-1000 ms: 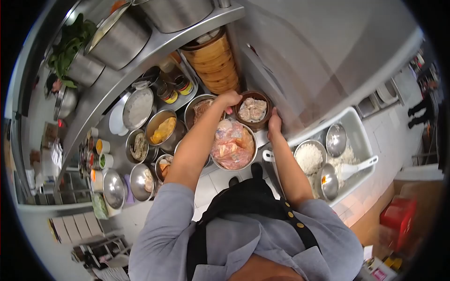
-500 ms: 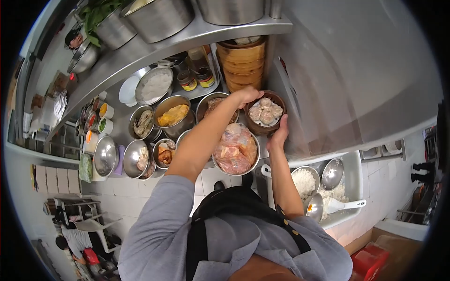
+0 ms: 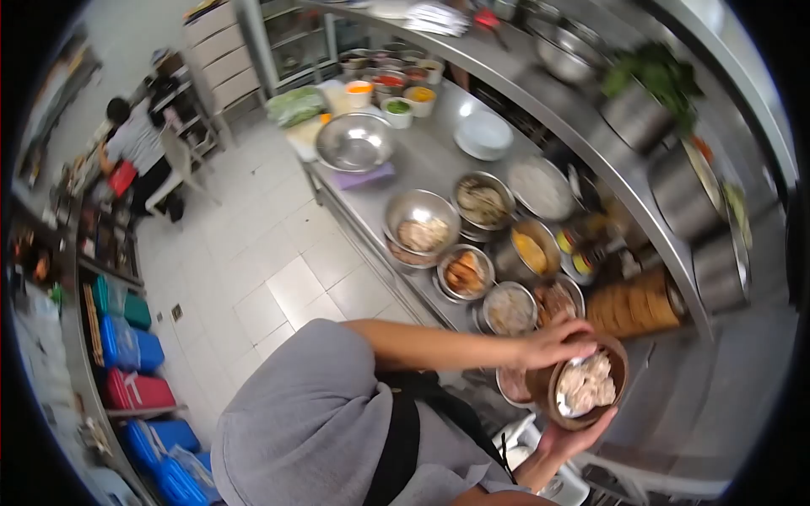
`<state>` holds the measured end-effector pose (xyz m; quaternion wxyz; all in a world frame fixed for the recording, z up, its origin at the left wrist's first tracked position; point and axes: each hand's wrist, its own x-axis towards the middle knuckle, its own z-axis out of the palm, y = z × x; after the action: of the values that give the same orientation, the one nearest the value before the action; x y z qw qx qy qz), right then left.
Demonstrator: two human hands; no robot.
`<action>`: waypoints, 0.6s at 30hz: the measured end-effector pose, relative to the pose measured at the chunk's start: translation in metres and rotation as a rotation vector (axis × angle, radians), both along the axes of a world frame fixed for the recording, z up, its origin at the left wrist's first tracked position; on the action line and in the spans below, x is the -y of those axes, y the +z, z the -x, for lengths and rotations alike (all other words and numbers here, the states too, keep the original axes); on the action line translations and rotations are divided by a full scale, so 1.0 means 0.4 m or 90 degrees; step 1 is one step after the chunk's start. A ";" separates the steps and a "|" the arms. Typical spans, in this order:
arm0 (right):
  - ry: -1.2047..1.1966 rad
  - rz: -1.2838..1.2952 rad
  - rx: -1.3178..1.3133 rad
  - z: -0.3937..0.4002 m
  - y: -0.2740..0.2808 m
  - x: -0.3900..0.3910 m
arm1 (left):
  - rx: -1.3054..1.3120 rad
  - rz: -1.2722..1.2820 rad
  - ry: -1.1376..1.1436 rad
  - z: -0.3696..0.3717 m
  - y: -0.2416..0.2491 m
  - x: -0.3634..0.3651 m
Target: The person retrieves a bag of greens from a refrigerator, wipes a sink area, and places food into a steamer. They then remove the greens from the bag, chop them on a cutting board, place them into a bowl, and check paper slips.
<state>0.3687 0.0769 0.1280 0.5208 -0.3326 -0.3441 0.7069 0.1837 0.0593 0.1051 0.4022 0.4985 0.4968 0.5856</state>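
Observation:
My left hand (image 3: 553, 342) grips the upper left rim of a round brown steamer basket (image 3: 622, 371), its fingers over the edge. Under the lower side of the same basket, my right hand (image 3: 575, 440) holds it from below. Pale lumps of food (image 3: 591, 384) lie inside the basket, with a white surface showing beside them. A bowl of pink meat (image 3: 513, 384) is partly hidden behind the basket and my left hand. Just above my left hand are a metal bowl with brown meat (image 3: 557, 297) and a bowl of pale food (image 3: 510, 309).
Stacked bamboo steamers (image 3: 633, 305) stand under the metal shelf (image 3: 591, 118). Several bowls and an empty steel bowl (image 3: 354, 142) line the counter (image 3: 439, 160). Blue bins (image 3: 135, 344) are at the lower left. Another person (image 3: 135, 148) sits at the far upper left.
The view has swung left, bringing the floor and bins in. The basket, still in both my hands, now appears lower and farther right, clear of the steamer stack.

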 end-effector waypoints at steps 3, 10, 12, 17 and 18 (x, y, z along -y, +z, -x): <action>0.103 0.010 0.009 0.160 0.024 0.131 | 0.046 -0.034 0.109 0.122 -0.032 0.241; 0.510 0.075 0.038 0.660 -0.086 0.498 | 0.503 0.021 0.326 0.502 -0.112 0.849; 0.590 0.096 0.054 0.812 -0.132 0.604 | 0.595 -0.019 0.368 0.603 -0.165 0.991; 0.739 0.130 0.095 1.158 -0.201 0.843 | 0.680 -0.021 0.602 0.836 -0.231 1.260; 0.734 0.129 0.119 1.220 -0.194 0.889 | 0.698 -0.016 0.627 0.893 -0.264 1.296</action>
<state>-0.1192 -0.2786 0.0503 -0.0139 -0.2010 -0.4447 0.8728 -0.1733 -0.4593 -0.0003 0.2777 -0.1419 0.3840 0.8691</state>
